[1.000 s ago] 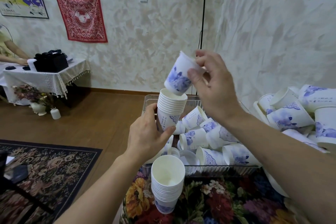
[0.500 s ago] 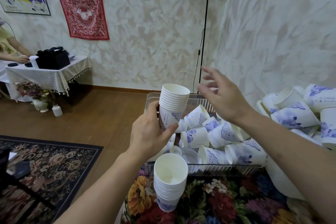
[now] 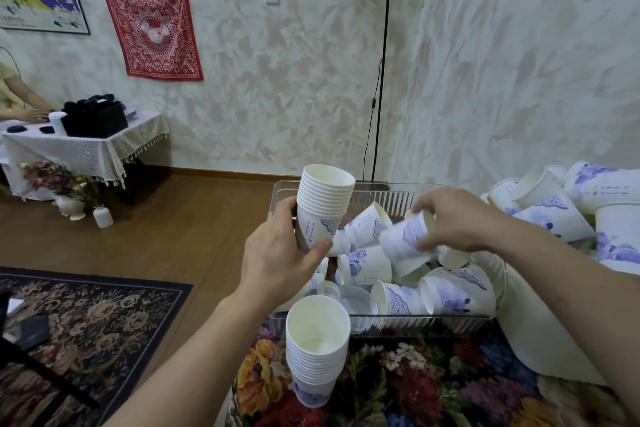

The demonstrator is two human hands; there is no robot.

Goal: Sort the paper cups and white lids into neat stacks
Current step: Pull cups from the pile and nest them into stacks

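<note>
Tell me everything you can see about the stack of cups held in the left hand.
The stack of cups is about ten white paper cups nested together, rolled rims layered near the top. The bottom cup shows blue floral print and small writing. It stands nearly upright, mouth up and empty, held above the clear bin. The left hand grips its lower part, thumb in front.

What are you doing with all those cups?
A person is sorting paper cups into stacks. The left hand holds up a stack of nested cups. The right hand is gripping a loose cup lying in the clear bin, which is full of jumbled cups. Another stack stands on the flowered cloth in front, and more loose cups are piled at the right.
</note>
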